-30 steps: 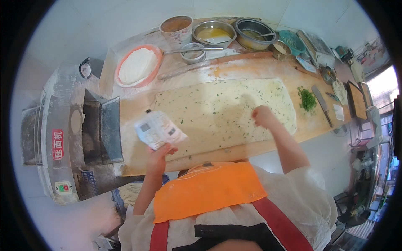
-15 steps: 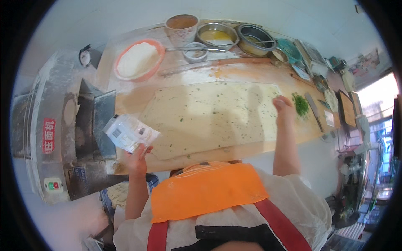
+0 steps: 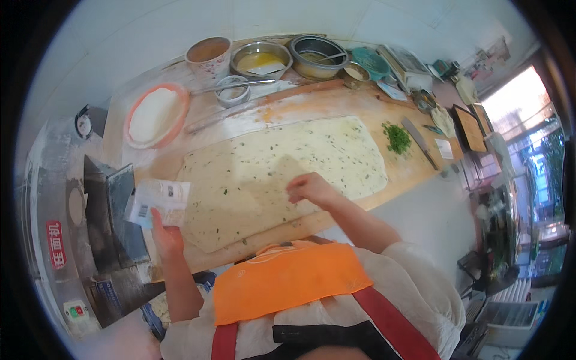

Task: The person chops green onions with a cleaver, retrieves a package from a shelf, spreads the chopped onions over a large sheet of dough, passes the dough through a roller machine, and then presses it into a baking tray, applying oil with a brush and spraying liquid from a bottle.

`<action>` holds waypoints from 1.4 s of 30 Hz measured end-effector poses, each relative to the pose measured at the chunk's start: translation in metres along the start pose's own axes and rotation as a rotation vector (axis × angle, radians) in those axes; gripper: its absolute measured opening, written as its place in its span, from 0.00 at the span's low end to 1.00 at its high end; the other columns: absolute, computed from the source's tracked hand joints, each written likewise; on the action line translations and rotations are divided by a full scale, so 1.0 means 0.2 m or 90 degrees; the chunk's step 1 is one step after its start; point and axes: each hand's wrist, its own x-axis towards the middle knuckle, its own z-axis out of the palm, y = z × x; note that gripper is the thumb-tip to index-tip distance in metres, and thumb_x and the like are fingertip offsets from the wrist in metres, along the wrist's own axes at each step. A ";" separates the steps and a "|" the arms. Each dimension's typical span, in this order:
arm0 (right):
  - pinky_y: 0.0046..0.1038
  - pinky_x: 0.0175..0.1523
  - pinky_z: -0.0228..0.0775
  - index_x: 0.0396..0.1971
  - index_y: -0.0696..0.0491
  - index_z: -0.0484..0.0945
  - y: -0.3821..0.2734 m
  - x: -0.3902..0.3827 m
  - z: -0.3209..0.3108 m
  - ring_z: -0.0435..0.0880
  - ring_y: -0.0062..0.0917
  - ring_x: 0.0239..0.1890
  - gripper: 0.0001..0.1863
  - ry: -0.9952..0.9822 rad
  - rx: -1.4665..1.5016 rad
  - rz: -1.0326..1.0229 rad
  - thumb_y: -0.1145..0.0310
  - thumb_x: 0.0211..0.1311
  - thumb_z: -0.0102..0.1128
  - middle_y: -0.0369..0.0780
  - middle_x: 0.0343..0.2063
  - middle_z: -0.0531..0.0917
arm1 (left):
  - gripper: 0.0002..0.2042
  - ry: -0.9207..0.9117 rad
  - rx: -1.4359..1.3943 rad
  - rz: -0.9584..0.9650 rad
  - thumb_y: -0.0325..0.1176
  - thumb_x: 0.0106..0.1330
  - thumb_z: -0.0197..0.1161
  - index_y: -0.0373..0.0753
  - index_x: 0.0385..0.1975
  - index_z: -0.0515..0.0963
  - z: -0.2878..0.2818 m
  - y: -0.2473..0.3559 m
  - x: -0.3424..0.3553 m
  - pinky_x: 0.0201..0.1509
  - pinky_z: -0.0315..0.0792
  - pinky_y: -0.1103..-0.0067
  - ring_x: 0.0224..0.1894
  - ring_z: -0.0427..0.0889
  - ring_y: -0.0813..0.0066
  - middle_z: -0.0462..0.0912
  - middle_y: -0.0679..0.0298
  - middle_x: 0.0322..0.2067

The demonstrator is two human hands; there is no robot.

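A large thin sheet of dough (image 3: pixel 252 157), flecked with bits of green, lies flat on the wooden worktop (image 3: pixel 210 257). My left hand (image 3: pixel 169 237) grips a white printed plastic packet (image 3: pixel 161 201) by its lower edge, at the sheet's left end. The packet is tilted and its contents cannot be made out. Over the middle of the dough, near its front edge, hovers my right hand (image 3: pixel 312 188), fingers bent together in a pinch. Whatever they hold, if anything, is hidden.
Chopped greens (image 3: pixel 397 138) and a knife (image 3: pixel 420 143) lie right of the dough. Behind it rests a long rolling pin (image 3: pixel 282 96). A pink basin of flour (image 3: pixel 182 114), a steel bowl (image 3: pixel 285 67) and a dark pot (image 3: pixel 312 72) stand farther back. At the left is a floury machine (image 3: pixel 39 198).
My right hand has swung left from the dough's right end to its middle. The packet in my left hand has turned more upright. The whole view has shifted to the right.
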 end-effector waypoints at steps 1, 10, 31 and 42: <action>0.28 0.41 0.79 0.34 0.63 0.82 -0.01 0.04 0.05 0.86 0.29 0.32 0.08 -0.060 0.098 -0.065 0.81 0.54 0.58 0.44 0.30 0.85 | 0.30 -0.004 0.019 0.013 0.46 0.73 0.52 0.34 0.68 0.58 0.03 0.05 0.03 0.67 0.63 0.66 0.64 0.69 0.61 0.67 0.56 0.64; 0.29 0.37 0.77 0.32 0.59 0.85 0.31 -0.11 -0.68 0.87 0.30 0.27 0.10 0.391 -0.525 -0.010 0.76 0.54 0.55 0.47 0.25 0.85 | 0.33 0.311 0.234 0.148 0.51 0.66 0.62 0.26 0.59 0.69 -0.29 0.25 0.43 0.54 0.71 0.71 0.51 0.78 0.64 0.77 0.53 0.53; 0.27 0.35 0.78 0.40 0.64 0.82 -0.05 -0.41 -0.81 0.86 0.25 0.28 0.12 0.550 -0.408 0.195 0.79 0.57 0.56 0.45 0.27 0.86 | 0.27 0.372 0.895 0.109 0.43 0.68 0.55 0.38 0.63 0.63 -0.72 0.30 2.29 0.63 0.66 0.62 0.60 0.73 0.51 0.71 0.48 0.60; 0.24 0.30 0.80 0.48 0.65 0.78 -0.16 -0.38 -0.86 0.85 0.24 0.27 0.16 0.737 0.005 -0.197 0.83 0.63 0.46 0.46 0.38 0.84 | 0.21 0.263 0.766 0.338 0.36 0.63 0.59 0.30 0.54 0.72 -0.10 0.02 1.37 0.58 0.69 0.65 0.55 0.76 0.53 0.74 0.45 0.55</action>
